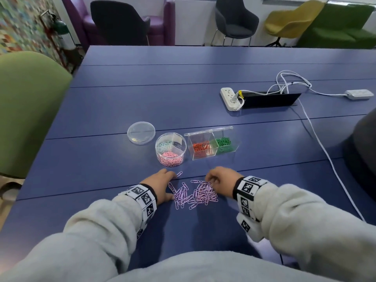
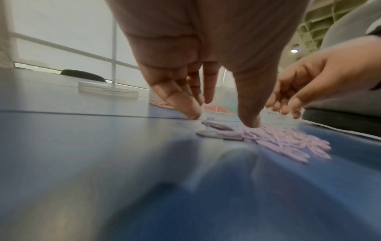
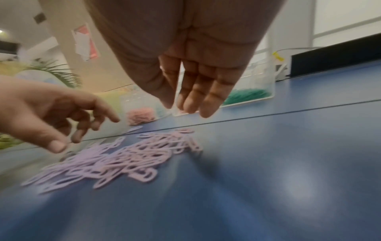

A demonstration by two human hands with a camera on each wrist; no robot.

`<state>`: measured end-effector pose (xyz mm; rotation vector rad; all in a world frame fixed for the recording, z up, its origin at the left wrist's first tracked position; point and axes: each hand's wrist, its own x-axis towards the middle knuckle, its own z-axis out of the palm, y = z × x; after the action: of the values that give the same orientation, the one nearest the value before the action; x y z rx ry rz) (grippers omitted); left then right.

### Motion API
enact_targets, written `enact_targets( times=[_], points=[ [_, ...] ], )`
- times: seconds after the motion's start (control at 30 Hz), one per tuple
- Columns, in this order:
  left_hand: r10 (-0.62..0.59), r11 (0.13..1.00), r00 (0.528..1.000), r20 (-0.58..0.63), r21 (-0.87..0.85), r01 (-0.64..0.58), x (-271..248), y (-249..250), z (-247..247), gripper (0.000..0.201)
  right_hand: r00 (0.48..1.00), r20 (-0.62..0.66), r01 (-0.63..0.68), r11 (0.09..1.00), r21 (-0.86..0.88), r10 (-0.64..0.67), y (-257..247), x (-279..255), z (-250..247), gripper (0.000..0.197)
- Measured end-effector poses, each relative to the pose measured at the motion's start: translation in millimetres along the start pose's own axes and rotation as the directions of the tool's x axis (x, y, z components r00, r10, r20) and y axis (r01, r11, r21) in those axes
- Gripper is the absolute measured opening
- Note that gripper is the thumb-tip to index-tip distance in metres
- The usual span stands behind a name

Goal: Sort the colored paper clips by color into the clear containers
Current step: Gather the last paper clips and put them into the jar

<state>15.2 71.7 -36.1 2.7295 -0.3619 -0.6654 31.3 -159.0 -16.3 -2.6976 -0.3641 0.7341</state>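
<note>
A pile of lilac paper clips (image 1: 195, 194) lies on the blue table (image 1: 142, 98), also in the left wrist view (image 2: 288, 143) and right wrist view (image 3: 128, 156). My left hand (image 1: 173, 186) sits at the pile's left edge, fingers spread down to the table, thumb tip on the clips (image 2: 222, 119), holding nothing. My right hand (image 1: 210, 180) hovers over the pile's far right edge with fingers straight and together (image 3: 185, 110), empty. One lilac clip (image 1: 179, 174) lies apart by my left fingertips. The round clear container (image 1: 171, 149) holds pink and pale mint clips. The rectangular clear box (image 1: 211, 145) holds red and green clips.
A round clear lid (image 1: 141, 132) lies left of the round container. A white power strip (image 1: 230, 98), a black cable hatch (image 1: 268, 99) and white cables (image 1: 317, 139) occupy the right of the table. A green chair (image 1: 26, 110) stands at the left edge.
</note>
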Motion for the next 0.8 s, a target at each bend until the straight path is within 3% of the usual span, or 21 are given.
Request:
enact_targets(
  times=[0.07,0.17,0.33,0.5,0.67,0.8],
  points=[
    [-0.025,1.0,0.999,-0.037,-0.012,0.025,0.1,-1.9,-4.7,0.068,0.994,-0.049,-0.094,0.996,-0.003,0.093,14.2,7.7,-5.3,0.038],
    [-0.03,0.999,0.999,-0.024,0.022,0.031,2.3,0.0,-9.5,0.06,0.982,0.011,-0.19,0.981,-0.047,0.191,22.3,10.6,-3.5,0.051],
    [-0.002,0.998,0.998,0.062,0.066,-0.002,13.3,17.6,-12.0,0.06,0.995,0.084,-0.048,0.996,-0.076,0.055,-4.1,3.3,18.8,0.058],
    [0.074,0.995,0.989,0.129,0.062,-0.082,11.1,27.0,-2.1,0.052,0.988,0.141,0.075,0.995,-0.07,-0.064,-13.8,-4.0,27.1,0.052],
    [0.015,1.0,1.0,-0.009,0.02,-0.015,8.2,14.6,-10.3,0.058,0.994,0.075,-0.072,0.995,-0.068,0.077,14.5,-16.0,15.5,0.06],
    [-0.06,0.991,0.998,0.024,0.121,0.056,17.6,16.7,-16.7,0.06,0.988,0.08,-0.127,0.989,-0.076,0.133,26.2,-23.0,15.0,0.07]
  ],
)
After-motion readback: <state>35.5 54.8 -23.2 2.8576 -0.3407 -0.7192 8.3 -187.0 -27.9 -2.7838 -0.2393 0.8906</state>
